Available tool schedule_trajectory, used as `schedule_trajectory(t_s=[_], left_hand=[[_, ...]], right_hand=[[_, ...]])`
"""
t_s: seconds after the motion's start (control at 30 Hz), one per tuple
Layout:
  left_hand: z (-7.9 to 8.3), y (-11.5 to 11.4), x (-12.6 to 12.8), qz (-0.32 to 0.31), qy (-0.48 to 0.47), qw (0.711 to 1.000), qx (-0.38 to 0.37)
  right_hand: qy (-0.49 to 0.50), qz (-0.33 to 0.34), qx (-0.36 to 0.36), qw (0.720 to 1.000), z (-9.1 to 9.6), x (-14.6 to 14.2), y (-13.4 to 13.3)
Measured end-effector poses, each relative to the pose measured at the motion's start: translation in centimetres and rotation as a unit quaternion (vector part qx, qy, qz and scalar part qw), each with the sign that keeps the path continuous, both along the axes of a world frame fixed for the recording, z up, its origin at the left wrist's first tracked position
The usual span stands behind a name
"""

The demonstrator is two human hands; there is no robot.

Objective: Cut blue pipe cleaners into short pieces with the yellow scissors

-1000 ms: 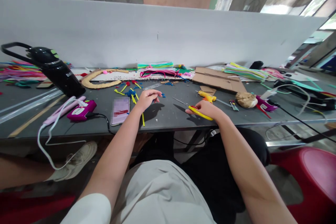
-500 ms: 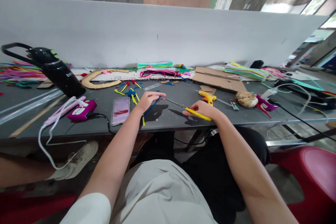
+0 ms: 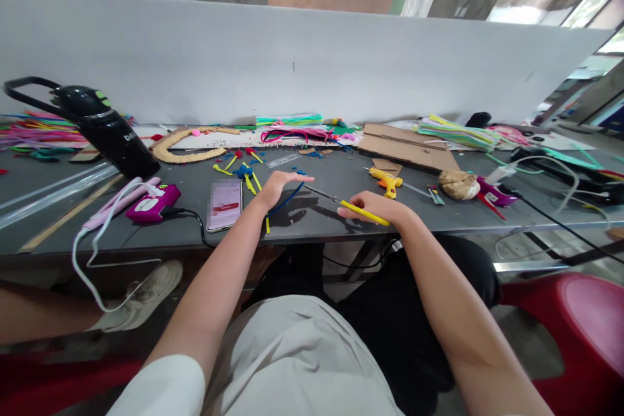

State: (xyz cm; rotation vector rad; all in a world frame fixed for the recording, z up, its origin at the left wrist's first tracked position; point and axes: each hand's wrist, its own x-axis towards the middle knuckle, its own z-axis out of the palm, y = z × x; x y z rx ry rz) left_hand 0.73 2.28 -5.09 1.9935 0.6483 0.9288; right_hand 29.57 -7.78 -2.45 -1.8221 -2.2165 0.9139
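In my left hand (image 3: 279, 190), pinched between thumb and fingers, is a blue pipe cleaner (image 3: 288, 199), its lower length bending back toward the wrist. My right hand (image 3: 375, 203) grips scissors with yellow handles (image 3: 361, 211). Their metal blades point left, with the tips at the pipe cleaner by my left fingertips; whether they touch it I cannot tell. Left of my left hand lie yellow and blue pipe cleaner pieces (image 3: 247, 174) and a phone (image 3: 225, 205) with a lit screen.
A yellow glue gun (image 3: 385, 182) lies beyond my right hand, near cardboard (image 3: 409, 148) and a brownish-white lump (image 3: 458, 184). At left stand a black bottle (image 3: 114, 140) and a purple power block (image 3: 153, 203) with cables. A white partition (image 3: 302, 65) closes the table's back.
My left hand has shifted slightly, its index finger stretched further right, and more of the blue pipe cleaner shows below it. The scissors have moved a little left with my right hand.
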Motion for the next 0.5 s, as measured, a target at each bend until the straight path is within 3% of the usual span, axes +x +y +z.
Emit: schedule_trajectory(t_s=[0.5], left_hand=[[-0.56,0.28,0.26,-0.012,-0.005,1.0,-0.025]], right_hand=[[0.0,0.015,0.038,0.999,-0.25,-0.14,-0.07]])
